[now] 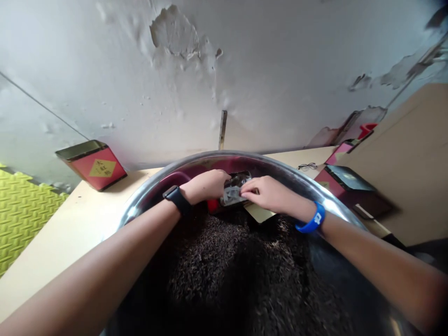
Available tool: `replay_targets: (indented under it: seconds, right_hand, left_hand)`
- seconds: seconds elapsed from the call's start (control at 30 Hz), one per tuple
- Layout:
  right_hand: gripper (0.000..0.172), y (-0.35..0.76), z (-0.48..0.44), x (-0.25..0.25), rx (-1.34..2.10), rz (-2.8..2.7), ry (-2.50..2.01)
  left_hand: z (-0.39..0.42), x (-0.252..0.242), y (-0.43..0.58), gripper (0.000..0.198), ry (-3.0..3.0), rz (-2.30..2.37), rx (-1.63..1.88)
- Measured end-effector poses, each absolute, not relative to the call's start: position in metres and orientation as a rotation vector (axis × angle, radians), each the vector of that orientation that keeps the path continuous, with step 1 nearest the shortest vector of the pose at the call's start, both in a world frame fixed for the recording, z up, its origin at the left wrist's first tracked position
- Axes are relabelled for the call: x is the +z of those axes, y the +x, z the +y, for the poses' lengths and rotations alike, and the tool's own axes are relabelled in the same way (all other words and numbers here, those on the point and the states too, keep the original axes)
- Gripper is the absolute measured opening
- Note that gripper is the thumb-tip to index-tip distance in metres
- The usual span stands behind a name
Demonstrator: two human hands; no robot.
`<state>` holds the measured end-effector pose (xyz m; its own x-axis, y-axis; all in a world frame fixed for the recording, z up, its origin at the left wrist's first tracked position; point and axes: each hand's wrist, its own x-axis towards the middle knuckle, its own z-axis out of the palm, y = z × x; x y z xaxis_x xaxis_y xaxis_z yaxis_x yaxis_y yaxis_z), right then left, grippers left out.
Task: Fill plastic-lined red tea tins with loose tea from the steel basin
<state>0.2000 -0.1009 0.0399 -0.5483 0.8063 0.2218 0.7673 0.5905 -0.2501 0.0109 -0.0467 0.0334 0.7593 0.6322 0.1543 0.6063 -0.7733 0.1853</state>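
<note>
A large shiny metal basin [147, 198] fills the lower middle and holds a heap of dark loose tea leaves [231, 266]. At its far side both hands meet on a small clear plastic packet [234, 190]. My left hand [206, 185], with a black watch on its wrist, is curled round the packet's left end. My right hand [268, 193], with a blue wristband behind it, pinches the packet's right edge. A red object [213, 206] lies under the packet, and a tan card [259, 213] sticks out below my right hand.
A red tin with a gold lid [91, 164] stands on the pale table [59, 228] at the left. Dark red boxes [345, 184] and a pair of glasses [308, 166] lie at the right. Green foam mat [21, 210] covers the floor at far left. A peeling wall [217, 70] is behind.
</note>
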Motion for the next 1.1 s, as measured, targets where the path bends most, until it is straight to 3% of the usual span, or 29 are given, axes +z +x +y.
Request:
replay_targets:
  seconds: [0.17,0.37,0.47,0.67,0.8,0.93,1.03,1.1]
  right_hand:
    - [0.020,0.208,-0.097,0.049,0.313,-1.938,-1.082]
    - [0.019,0.203,-0.100,0.046,0.607,-1.578,-0.809]
    - [0.020,0.204,-0.101,0.048,0.591,-1.719,-0.838]
    - [0.041,0.200,-0.089,0.029,0.144,-2.385,-1.079]
    - [0.037,0.188,-0.080,0.012,0.068,-2.353,-1.350]
    - [0.022,0.191,-0.076,0.011,0.123,-2.013,-1.284]
    - [0.010,0.194,-0.075,0.012,0.234,-1.716,-1.236]
    - [0.013,0.193,-0.075,0.011,0.409,-1.597,-1.188]
  left_hand:
    - [-0.038,0.039,0.004,0.019,2.628,0.734,0.288]
    - [-0.037,0.040,0.002,0.035,2.490,0.846,0.306]
    - [-0.037,0.038,0.002,0.031,2.478,0.916,0.364]
    - [-0.035,0.027,0.005,0.022,2.673,0.961,0.486]
    - [-0.043,0.025,0.011,0.024,2.871,1.236,0.541]
    - [-0.055,0.029,0.019,0.024,2.946,1.482,0.601]
    - [-0.060,0.030,0.023,0.024,2.908,1.440,0.530]
    - [-0.060,0.030,0.024,0.026,2.866,1.317,0.465]
